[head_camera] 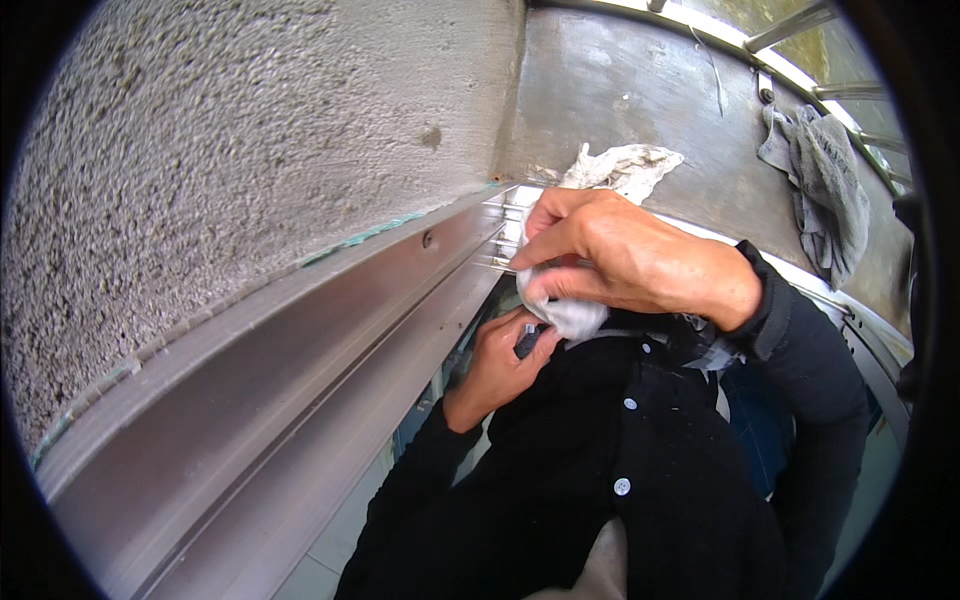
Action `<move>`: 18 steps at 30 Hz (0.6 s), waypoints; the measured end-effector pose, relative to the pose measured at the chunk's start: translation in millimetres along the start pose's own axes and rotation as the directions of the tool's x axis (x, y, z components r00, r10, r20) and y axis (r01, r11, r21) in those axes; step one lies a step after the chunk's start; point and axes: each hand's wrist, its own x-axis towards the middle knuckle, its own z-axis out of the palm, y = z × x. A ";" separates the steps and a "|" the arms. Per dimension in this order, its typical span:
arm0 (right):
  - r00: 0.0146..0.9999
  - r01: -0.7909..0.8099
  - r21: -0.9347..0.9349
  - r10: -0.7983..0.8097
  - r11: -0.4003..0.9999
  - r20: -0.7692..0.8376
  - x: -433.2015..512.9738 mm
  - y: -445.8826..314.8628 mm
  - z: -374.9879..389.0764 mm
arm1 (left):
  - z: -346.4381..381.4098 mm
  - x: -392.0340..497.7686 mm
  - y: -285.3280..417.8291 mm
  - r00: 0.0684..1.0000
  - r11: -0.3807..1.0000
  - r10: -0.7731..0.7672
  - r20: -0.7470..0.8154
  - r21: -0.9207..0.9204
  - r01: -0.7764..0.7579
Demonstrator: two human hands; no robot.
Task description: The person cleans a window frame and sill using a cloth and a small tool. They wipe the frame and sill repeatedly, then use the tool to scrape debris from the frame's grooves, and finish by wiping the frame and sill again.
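My right hand (637,259) pinches a bunched white cloth (574,319) between thumb and fingers, above my chest and beside the corner of a metal window frame. Part of the cloth is blurred and hangs down to my left hand (506,360). That left hand is curled around a small dark object (529,341) with a pale end; its kind cannot be made out. The thumb of the left hand touches or nearly touches the cloth's lower edge. Right of the left hand, the cloth covers part of what lies behind it.
Metal frame tracks (330,390) run along the left, under a rough plastered wall (247,150). A stained white rag (626,169) lies on the metal sheet ledge (615,82). Further right, a grey cloth (821,187) is draped near metal railing bars (787,26).
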 end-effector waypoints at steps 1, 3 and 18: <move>1.000 -0.010 0.022 0.010 1.000 0.005 -1.9 -1.2 -1.6 | -2.1 -1.3 -1.1 1.000 1.000 -0.027 0.003 -0.006 0.027; 0.996 0.068 0.017 -0.066 0.998 -0.065 -2.9 -0.7 -0.8 | -5.2 -3.3 -2.2 0.999 0.999 -0.030 -0.019 -0.023 0.029; 0.977 0.097 -0.175 -0.127 0.980 -0.174 -3.0 2.2 14.9 | -9.8 0.4 1.4 0.977 0.955 -0.213 0.012 -0.207 0.211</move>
